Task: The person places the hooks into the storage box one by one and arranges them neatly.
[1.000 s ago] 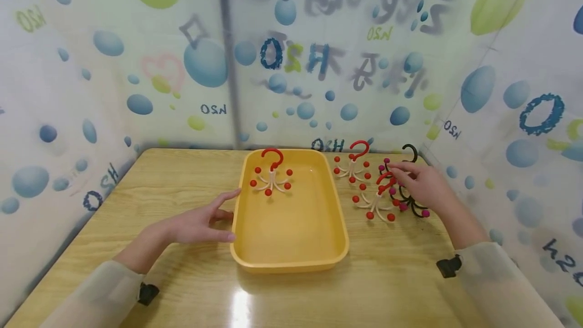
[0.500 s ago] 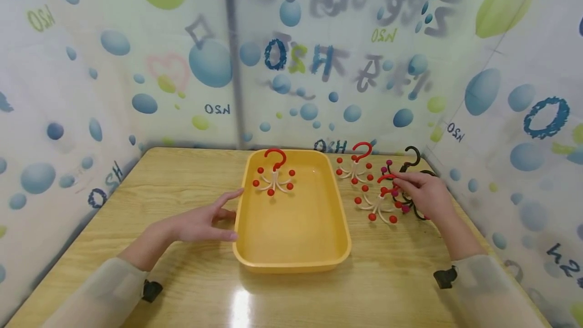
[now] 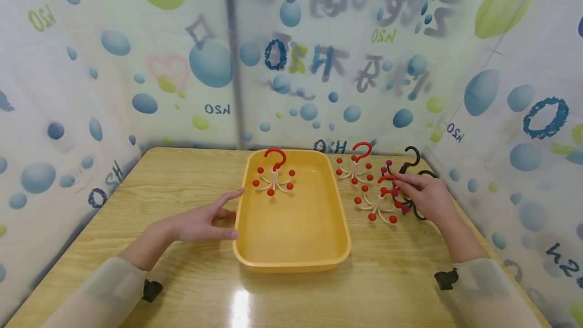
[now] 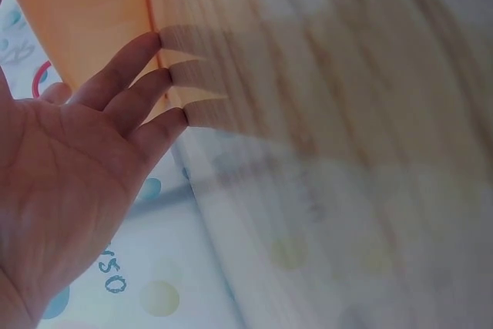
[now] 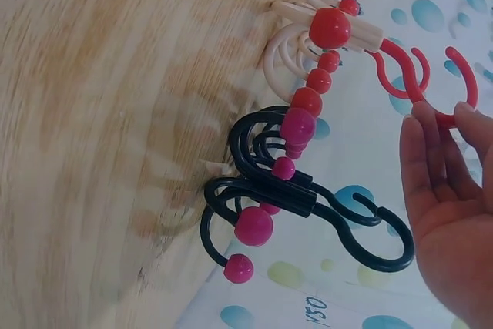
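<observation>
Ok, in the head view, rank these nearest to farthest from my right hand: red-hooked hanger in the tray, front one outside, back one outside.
1. Front red-hooked hanger: right of the tray, pinched by your right hand.
2. Back red-hooked hanger: right of the tray, farther back.
3. Inner red-hooked hanger: left, inside the tray.

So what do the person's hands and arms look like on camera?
The left hand and right hand are bare, with no gloves or rings visible. The left sleeve and right sleeve are plain, pale off-white. A small, blocky black piece sits at the left cuff, and a similar black one at the right.
</observation>
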The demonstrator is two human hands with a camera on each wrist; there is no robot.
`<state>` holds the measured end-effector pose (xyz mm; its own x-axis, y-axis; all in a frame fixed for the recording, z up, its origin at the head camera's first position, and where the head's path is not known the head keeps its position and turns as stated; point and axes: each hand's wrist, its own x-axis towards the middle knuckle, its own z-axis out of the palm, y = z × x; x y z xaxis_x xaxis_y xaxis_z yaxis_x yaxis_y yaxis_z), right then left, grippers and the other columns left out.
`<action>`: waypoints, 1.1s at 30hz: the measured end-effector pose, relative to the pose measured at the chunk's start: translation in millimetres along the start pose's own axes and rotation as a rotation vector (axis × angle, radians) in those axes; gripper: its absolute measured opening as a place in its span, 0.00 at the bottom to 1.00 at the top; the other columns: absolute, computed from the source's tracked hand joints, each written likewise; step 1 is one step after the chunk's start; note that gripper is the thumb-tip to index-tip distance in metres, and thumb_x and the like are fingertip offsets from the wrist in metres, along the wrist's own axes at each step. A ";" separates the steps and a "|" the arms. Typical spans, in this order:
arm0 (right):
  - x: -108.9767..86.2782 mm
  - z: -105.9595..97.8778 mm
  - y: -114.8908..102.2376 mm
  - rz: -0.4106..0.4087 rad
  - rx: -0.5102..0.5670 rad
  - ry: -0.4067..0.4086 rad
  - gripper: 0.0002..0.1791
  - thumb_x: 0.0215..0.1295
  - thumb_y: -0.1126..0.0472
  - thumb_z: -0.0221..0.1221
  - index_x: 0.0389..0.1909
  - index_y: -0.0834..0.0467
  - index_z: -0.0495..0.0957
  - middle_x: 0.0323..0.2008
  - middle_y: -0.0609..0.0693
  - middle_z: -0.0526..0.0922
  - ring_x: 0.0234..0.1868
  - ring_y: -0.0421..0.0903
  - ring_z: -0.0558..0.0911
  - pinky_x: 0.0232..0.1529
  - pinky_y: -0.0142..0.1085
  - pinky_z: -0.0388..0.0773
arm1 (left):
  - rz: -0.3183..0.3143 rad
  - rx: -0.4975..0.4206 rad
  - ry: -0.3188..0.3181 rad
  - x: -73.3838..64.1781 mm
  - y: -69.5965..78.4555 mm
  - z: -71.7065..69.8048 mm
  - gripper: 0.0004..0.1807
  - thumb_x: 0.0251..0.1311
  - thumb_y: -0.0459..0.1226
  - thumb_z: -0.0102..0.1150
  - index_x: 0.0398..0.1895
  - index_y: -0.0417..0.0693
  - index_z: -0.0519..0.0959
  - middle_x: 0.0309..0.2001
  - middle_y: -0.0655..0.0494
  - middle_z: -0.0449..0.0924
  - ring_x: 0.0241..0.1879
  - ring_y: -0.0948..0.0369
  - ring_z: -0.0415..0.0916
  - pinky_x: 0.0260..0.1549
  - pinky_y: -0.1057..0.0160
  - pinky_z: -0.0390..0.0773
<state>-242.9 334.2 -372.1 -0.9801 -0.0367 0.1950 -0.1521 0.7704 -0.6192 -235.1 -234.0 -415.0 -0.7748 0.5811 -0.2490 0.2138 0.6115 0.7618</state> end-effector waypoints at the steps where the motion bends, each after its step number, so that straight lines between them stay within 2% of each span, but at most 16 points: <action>1: 0.0 0.0 -0.4 0.002 0.000 -0.003 0.20 0.84 0.60 0.60 0.71 0.59 0.82 0.51 0.68 0.90 0.18 0.42 0.69 0.19 0.36 0.69 | -0.002 -0.006 0.001 0.1 -0.2 0.2 0.58 0.73 0.57 0.69 0.91 0.71 0.38 0.81 0.37 0.68 0.82 0.35 0.64 0.77 0.24 0.60; 6: 0.9 2.4 -3.3 0.003 -0.027 0.005 0.20 0.85 0.57 0.60 0.70 0.59 0.83 0.50 0.66 0.91 0.18 0.43 0.69 0.18 0.36 0.67 | 0.003 -0.020 0.004 -0.8 -0.7 -0.2 0.58 0.73 0.55 0.70 0.92 0.69 0.37 0.81 0.36 0.68 0.82 0.36 0.65 0.77 0.25 0.61; 10: -0.5 6.5 -4.5 -0.032 -0.075 0.047 0.21 0.84 0.53 0.61 0.67 0.60 0.85 0.46 0.62 0.92 0.24 0.42 0.74 0.21 0.36 0.69 | 0.008 -0.016 0.006 -1.4 -1.3 0.2 0.58 0.73 0.55 0.70 0.92 0.70 0.38 0.81 0.38 0.69 0.82 0.37 0.65 0.78 0.25 0.61; 15: -4.7 8.3 -6.0 -0.076 -0.059 0.118 0.20 0.82 0.52 0.64 0.64 0.60 0.87 0.44 0.60 0.94 0.33 0.33 0.79 0.27 0.31 0.77 | 0.019 -0.010 0.002 -0.2 -1.2 0.9 0.58 0.74 0.56 0.69 0.92 0.69 0.37 0.81 0.37 0.69 0.82 0.37 0.65 0.78 0.25 0.61; 19: -8.1 5.8 -13.9 -0.086 -0.015 0.129 0.20 0.81 0.52 0.65 0.64 0.60 0.87 0.47 0.61 0.94 0.34 0.27 0.79 0.30 0.28 0.80 | 0.027 -0.005 0.004 -0.9 -0.8 0.0 0.58 0.74 0.55 0.69 0.92 0.68 0.37 0.81 0.36 0.69 0.82 0.37 0.66 0.78 0.25 0.61; 27: -15.2 -2.8 -33.9 -0.102 0.061 0.124 0.21 0.82 0.53 0.65 0.65 0.60 0.86 0.51 0.63 0.93 0.36 0.27 0.80 0.33 0.24 0.81 | 0.023 -0.015 0.005 -1.6 -0.4 0.4 0.58 0.74 0.55 0.69 0.92 0.68 0.37 0.81 0.38 0.69 0.82 0.37 0.65 0.78 0.24 0.60; 30: -15.4 -4.2 -43.2 -0.126 0.072 0.143 0.20 0.81 0.53 0.65 0.65 0.58 0.87 0.51 0.61 0.93 0.34 0.29 0.79 0.31 0.24 0.79 | 0.017 -0.012 0.007 -1.8 0.2 0.3 0.58 0.73 0.56 0.69 0.92 0.68 0.37 0.81 0.38 0.69 0.82 0.37 0.65 0.78 0.25 0.60; 33: -14.4 -4.7 -56.1 -0.153 0.075 0.160 0.19 0.81 0.52 0.66 0.65 0.55 0.88 0.47 0.57 0.92 0.31 0.33 0.78 0.27 0.26 0.77 | 0.011 -0.011 0.008 -1.8 0.2 0.0 0.58 0.73 0.56 0.69 0.92 0.69 0.38 0.81 0.37 0.69 0.82 0.37 0.66 0.78 0.26 0.61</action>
<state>-219.7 294.5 -336.6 -0.9131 -0.0435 0.4053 -0.3121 0.7142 -0.6265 -233.7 -234.9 -414.5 -0.7773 0.5833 -0.2356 0.2159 0.5990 0.7711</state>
